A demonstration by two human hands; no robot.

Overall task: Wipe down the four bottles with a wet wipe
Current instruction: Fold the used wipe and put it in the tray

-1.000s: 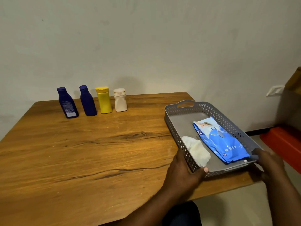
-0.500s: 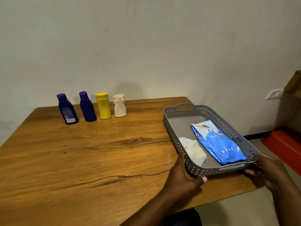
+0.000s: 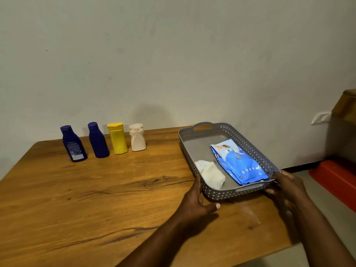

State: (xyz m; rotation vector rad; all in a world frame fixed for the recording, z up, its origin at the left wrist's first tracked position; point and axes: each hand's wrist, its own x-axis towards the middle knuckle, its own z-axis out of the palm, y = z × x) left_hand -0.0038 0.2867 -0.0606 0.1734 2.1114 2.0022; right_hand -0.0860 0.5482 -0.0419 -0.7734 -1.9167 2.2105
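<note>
Four bottles stand in a row at the back left of the wooden table [image 3: 96, 199]: a dark blue bottle with a label [image 3: 73, 144], a plain dark blue bottle [image 3: 98, 140], a yellow bottle [image 3: 117, 138] and a white bottle [image 3: 137, 137]. A grey perforated tray [image 3: 238, 192] sits at the table's right. It holds a blue wet-wipe pack [image 3: 238, 162] and a crumpled white wipe [image 3: 211, 174]. My left hand [image 3: 196, 201] touches the tray's near left corner, thumb off it. My right hand [image 3: 285, 187] grips the near right corner.
A pale wall runs right behind the table. To the right, past the table edge, are a red plastic thing [image 3: 337, 180] on the floor, a wall socket [image 3: 320, 117] and a brown piece of furniture [image 3: 346, 105].
The tray has slid farther onto the table, away from the near edge. My left thumb has come off the tray's front wall. The bottles have not moved.
</note>
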